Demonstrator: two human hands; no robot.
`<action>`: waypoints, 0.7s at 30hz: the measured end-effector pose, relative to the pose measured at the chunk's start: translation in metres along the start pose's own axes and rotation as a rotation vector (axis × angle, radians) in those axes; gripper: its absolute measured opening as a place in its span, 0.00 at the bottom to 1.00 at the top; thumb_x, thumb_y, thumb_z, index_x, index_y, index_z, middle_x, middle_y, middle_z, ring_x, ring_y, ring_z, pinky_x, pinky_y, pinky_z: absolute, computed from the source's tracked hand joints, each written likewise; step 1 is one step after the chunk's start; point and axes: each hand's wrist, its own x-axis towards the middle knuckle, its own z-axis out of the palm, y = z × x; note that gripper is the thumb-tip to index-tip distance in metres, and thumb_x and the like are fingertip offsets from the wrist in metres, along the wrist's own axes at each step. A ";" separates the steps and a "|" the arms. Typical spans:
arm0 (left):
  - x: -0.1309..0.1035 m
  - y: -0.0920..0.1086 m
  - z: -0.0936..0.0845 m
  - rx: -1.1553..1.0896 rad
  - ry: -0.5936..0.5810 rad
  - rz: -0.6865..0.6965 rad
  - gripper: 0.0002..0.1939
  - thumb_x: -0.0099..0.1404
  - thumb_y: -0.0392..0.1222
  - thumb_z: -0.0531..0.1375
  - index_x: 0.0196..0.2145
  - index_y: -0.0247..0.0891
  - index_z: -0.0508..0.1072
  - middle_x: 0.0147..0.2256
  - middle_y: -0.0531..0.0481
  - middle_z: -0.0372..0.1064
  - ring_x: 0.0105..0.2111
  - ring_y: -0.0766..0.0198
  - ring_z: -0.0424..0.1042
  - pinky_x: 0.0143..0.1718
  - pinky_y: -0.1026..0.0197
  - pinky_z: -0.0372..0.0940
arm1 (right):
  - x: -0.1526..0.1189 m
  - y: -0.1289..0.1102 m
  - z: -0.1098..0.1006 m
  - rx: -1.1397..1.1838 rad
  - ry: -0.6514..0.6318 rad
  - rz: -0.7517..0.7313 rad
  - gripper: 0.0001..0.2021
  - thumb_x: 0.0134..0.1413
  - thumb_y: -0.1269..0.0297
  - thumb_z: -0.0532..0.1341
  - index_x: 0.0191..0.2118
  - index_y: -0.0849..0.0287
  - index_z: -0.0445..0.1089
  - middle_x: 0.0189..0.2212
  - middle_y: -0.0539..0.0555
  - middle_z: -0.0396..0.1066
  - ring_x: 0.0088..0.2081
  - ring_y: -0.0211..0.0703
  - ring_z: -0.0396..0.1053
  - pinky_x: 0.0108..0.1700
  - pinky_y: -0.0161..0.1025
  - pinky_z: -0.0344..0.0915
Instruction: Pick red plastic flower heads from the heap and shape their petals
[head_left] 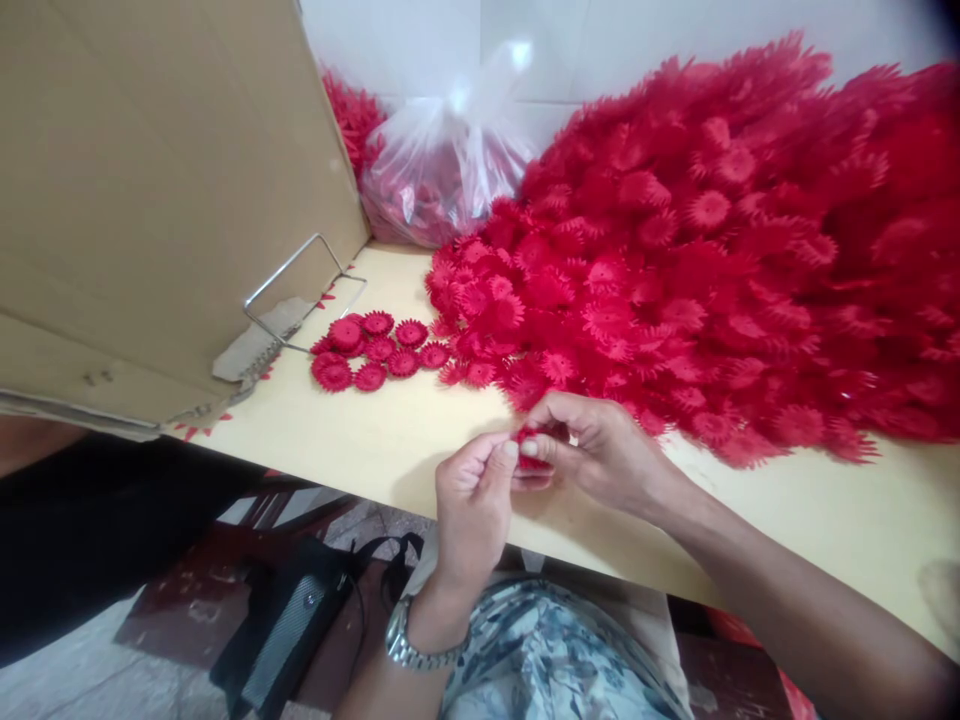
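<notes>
Between my two hands, just above the table's front edge, is a small red toothed disc [531, 455], partly hidden by the fingers. My left hand [476, 490], with a metal watch on its wrist, pinches the disc from the left. From the right, my right hand [592, 450] grips it with thumb and fingertips. Beyond the hands, several finished-looking round red discs [370, 352] with toothed rims lie in a small cluster. A large heap of loose red flower-shaped pieces [660, 260] fills the back and right of the table.
A tall cardboard sheet [172, 180] stands at the left, with a bent metal wire frame [283, 275] against it. A clear plastic bag [442, 180] of red pieces sits by the wall. Below the pale tabletop [337, 435] lies a black bag [289, 620]. A person's dark-clothed part shows far left.
</notes>
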 end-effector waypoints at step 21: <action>-0.002 0.002 -0.005 0.016 0.134 0.058 0.11 0.60 0.44 0.60 0.27 0.34 0.74 0.21 0.54 0.68 0.22 0.69 0.69 0.25 0.66 0.70 | 0.021 0.004 -0.025 -1.256 0.509 -0.287 0.13 0.51 0.80 0.49 0.31 0.62 0.69 0.25 0.57 0.68 0.28 0.44 0.60 0.29 0.39 0.53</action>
